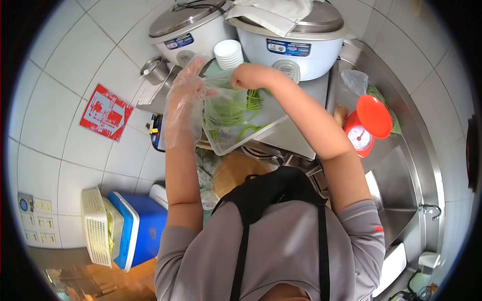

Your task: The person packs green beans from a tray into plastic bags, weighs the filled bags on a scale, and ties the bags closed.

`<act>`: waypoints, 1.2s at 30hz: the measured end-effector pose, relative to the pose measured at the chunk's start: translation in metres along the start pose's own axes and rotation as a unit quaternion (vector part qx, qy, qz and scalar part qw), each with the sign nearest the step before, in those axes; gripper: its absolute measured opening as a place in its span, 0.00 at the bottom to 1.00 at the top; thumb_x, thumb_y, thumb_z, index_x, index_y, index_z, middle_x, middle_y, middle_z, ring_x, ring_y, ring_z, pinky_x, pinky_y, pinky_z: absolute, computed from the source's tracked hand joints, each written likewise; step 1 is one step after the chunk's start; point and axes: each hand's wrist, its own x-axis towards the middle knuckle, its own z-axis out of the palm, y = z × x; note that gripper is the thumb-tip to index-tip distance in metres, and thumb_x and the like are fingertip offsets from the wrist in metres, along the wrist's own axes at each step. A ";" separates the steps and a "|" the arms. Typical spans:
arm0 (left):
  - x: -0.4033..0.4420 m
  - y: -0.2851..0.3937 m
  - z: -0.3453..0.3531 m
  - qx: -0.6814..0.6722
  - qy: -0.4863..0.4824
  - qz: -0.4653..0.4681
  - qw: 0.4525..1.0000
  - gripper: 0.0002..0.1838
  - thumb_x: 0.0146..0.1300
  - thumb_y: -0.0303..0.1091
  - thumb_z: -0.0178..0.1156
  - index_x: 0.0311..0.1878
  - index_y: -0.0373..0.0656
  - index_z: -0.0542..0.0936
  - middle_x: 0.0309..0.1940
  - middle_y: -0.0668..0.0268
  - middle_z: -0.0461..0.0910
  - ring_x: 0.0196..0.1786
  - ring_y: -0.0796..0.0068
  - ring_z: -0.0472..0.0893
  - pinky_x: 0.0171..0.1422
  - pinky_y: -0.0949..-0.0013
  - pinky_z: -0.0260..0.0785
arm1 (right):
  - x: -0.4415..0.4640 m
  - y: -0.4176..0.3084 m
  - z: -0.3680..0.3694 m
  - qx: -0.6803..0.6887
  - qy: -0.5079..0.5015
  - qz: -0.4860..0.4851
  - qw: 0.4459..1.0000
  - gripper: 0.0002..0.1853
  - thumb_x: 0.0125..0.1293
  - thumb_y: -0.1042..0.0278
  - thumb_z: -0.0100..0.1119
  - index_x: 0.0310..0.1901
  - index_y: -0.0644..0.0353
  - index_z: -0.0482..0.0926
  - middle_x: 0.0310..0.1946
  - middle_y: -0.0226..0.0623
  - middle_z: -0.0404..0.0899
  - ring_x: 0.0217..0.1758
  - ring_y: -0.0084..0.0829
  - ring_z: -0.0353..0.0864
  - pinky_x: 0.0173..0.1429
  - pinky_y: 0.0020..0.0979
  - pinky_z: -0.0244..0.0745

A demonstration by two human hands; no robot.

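Observation:
A loose, clear plastic glove (179,123) covers my left hand (190,80) and forearm. The fingers of that hand are stretched upward and apart. My right hand (246,77) is bare and closed in a pinch on thin clear plastic (221,82), which is drawn taut between the two hands. Whether this plastic belongs to the same glove or to a second one, I cannot tell. Beneath the hands sits a clear plastic tub (233,145) holding long green vegetable stems (223,113). Some stems are seen blurred through the plastic.
Two large rice cookers (304,57) stand at the back, one with a white cloth (273,14) on its lid. Beside them are stacked white bowls (228,52) and a metal cup (155,70). A red scale (361,135) is by the right-hand sink. A blue cooler (145,228) stands lower left.

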 end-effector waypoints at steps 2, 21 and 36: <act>-0.002 0.015 0.018 0.010 -0.049 0.031 0.998 0.33 0.49 0.21 0.44 0.63 0.39 0.62 0.62 0.65 0.65 0.18 0.84 0.58 0.39 0.67 0.72 | -0.020 -0.002 -0.019 0.018 0.082 0.026 0.996 0.09 0.51 0.76 0.50 0.35 0.62 0.76 0.29 0.43 0.79 0.33 0.40 0.78 0.37 0.36 0.70; 0.026 0.076 0.177 -0.077 -0.350 0.104 0.928 0.37 0.47 0.18 0.47 0.65 0.32 0.54 0.64 0.63 0.60 0.21 0.86 0.62 0.46 0.68 0.74 | -0.243 0.012 -0.121 -0.107 0.181 0.162 0.964 0.07 0.53 0.73 0.55 0.33 0.65 0.78 0.33 0.41 0.77 0.39 0.43 0.76 0.38 0.36 0.70; 0.039 0.021 0.403 -0.184 -0.401 0.113 0.890 0.35 0.50 0.15 0.49 0.65 0.33 0.55 0.64 0.60 0.58 0.36 0.74 0.76 0.49 0.59 0.75 | -0.376 0.090 -0.113 -0.448 0.159 0.396 0.786 0.04 0.47 0.77 0.54 0.25 0.60 0.79 0.33 0.37 0.78 0.40 0.35 0.78 0.48 0.33 0.67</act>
